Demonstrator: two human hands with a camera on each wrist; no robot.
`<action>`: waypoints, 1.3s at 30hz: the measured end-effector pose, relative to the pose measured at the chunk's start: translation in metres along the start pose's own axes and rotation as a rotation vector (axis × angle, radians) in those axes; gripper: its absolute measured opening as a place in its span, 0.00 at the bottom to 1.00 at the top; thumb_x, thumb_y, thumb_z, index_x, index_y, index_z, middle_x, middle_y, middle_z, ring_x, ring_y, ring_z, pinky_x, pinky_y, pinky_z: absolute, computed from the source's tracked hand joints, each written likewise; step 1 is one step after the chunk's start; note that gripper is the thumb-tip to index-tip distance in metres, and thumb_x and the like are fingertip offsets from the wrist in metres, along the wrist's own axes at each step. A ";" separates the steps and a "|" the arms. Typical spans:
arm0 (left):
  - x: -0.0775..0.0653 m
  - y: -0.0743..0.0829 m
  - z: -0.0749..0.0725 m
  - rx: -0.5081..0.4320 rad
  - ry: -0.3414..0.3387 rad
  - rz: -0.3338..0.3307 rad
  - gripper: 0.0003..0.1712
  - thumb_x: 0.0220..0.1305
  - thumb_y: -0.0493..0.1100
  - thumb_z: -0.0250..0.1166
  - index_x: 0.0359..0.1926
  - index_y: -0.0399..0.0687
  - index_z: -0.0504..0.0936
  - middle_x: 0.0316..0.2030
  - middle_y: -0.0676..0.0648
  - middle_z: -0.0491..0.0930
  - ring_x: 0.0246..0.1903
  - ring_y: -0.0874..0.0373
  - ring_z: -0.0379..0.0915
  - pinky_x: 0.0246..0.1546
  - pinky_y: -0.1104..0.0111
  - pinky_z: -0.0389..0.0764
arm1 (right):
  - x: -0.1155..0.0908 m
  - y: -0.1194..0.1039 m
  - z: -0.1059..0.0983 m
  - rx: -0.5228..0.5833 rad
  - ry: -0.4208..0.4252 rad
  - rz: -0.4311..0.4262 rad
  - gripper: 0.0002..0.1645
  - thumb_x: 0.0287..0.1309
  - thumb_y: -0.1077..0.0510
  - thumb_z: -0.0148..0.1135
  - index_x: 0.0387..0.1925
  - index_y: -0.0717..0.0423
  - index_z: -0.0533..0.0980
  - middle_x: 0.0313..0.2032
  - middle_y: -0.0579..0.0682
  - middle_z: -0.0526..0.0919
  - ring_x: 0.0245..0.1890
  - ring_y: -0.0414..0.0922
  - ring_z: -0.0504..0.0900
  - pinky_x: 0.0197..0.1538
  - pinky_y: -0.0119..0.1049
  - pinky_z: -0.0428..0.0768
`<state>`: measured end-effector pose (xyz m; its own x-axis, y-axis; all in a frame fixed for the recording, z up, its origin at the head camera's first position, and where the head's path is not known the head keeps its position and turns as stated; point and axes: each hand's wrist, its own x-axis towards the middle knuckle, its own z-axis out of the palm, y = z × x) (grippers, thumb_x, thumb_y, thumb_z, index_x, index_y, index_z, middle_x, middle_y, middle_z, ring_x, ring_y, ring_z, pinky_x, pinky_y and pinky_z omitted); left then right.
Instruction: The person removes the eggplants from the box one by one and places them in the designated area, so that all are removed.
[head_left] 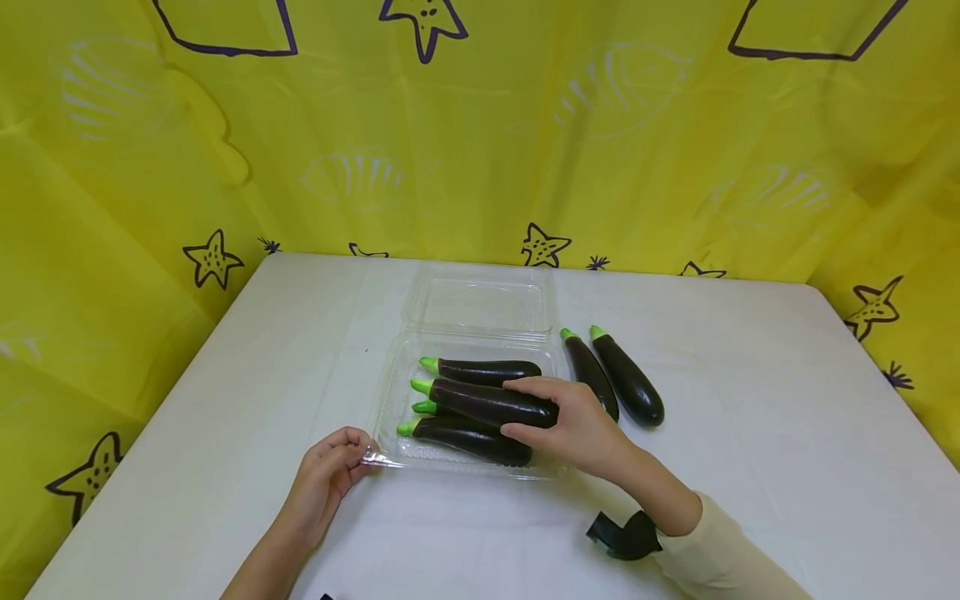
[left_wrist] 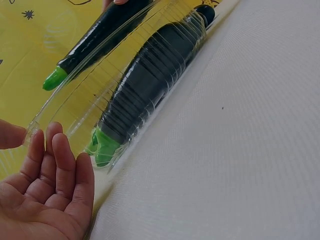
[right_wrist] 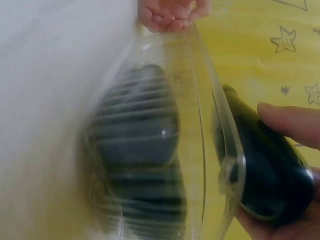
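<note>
My right hand [head_left: 573,421] grips a dark eggplant [head_left: 491,402] with a green stem by its thick end, thumb and fingers on opposite sides. In the left wrist view this held eggplant [left_wrist: 100,40] is above the rim of a clear plastic box [head_left: 390,400]. Three other eggplants lie in the box, among them one at the back [head_left: 487,372] and one at the front [head_left: 472,440]; the held eggplant mostly hides the third, whose green stem [head_left: 424,407] shows. My left hand [head_left: 333,471] pinches the box's front left corner between thumb and fingers.
The box's hinged clear lid [head_left: 480,300] lies folded back on the white table [head_left: 750,400]. Two more eggplants [head_left: 630,379] lie right of the box. A black strap [head_left: 626,536] is by my right sleeve. A yellow patterned curtain [head_left: 480,125] encloses the table's back and sides.
</note>
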<state>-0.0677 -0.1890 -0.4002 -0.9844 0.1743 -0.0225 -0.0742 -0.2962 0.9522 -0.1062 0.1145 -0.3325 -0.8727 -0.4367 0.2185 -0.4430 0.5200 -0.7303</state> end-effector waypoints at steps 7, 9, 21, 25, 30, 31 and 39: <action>0.000 -0.001 0.000 -0.002 -0.011 0.008 0.11 0.60 0.29 0.45 0.30 0.40 0.75 0.30 0.49 0.75 0.31 0.61 0.74 0.38 0.69 0.77 | -0.005 0.012 -0.011 0.011 0.058 0.030 0.28 0.44 0.53 0.72 0.50 0.57 0.77 0.48 0.50 0.79 0.51 0.47 0.75 0.49 0.42 0.75; 0.000 -0.001 0.000 -0.005 -0.009 0.009 0.11 0.60 0.29 0.46 0.30 0.40 0.75 0.30 0.48 0.75 0.31 0.60 0.74 0.38 0.69 0.77 | -0.007 0.014 -0.015 0.001 0.076 0.040 0.28 0.43 0.54 0.72 0.50 0.57 0.77 0.47 0.50 0.80 0.52 0.47 0.74 0.50 0.43 0.74; 0.000 -0.001 -0.001 -0.001 -0.003 0.010 0.11 0.60 0.29 0.46 0.30 0.40 0.75 0.30 0.48 0.76 0.31 0.60 0.74 0.37 0.69 0.78 | -0.015 0.024 -0.032 0.016 0.144 0.095 0.26 0.44 0.55 0.72 0.48 0.56 0.78 0.46 0.52 0.80 0.38 0.45 0.77 0.33 0.31 0.78; 0.000 -0.001 -0.001 -0.004 -0.005 0.011 0.11 0.61 0.29 0.46 0.30 0.40 0.75 0.30 0.48 0.76 0.31 0.60 0.75 0.38 0.69 0.78 | -0.018 0.025 -0.039 0.034 0.157 0.138 0.27 0.44 0.55 0.72 0.49 0.56 0.78 0.46 0.54 0.79 0.34 0.46 0.75 0.30 0.31 0.77; 0.000 -0.001 -0.001 -0.011 -0.009 0.010 0.11 0.60 0.29 0.46 0.30 0.40 0.75 0.30 0.48 0.76 0.31 0.60 0.75 0.38 0.69 0.78 | -0.024 0.030 -0.049 0.035 0.177 0.179 0.27 0.45 0.55 0.71 0.51 0.55 0.77 0.47 0.55 0.78 0.33 0.47 0.74 0.28 0.30 0.76; 0.000 -0.001 -0.001 -0.012 -0.011 0.009 0.11 0.60 0.29 0.46 0.30 0.40 0.75 0.30 0.48 0.76 0.31 0.61 0.74 0.38 0.69 0.77 | -0.025 0.031 -0.051 0.026 0.186 0.190 0.27 0.46 0.56 0.71 0.51 0.56 0.77 0.47 0.56 0.78 0.34 0.47 0.73 0.27 0.30 0.75; 0.001 -0.001 0.000 0.000 0.020 -0.008 0.10 0.60 0.29 0.47 0.30 0.40 0.74 0.30 0.48 0.75 0.31 0.61 0.74 0.37 0.69 0.77 | -0.034 0.041 -0.064 -0.011 0.205 0.267 0.28 0.47 0.54 0.69 0.53 0.56 0.75 0.47 0.59 0.77 0.26 0.44 0.74 0.23 0.31 0.74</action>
<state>-0.0684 -0.1882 -0.4014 -0.9868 0.1579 -0.0359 -0.0819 -0.2952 0.9519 -0.1076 0.1980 -0.3285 -0.9809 -0.1276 0.1465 -0.1940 0.6044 -0.7727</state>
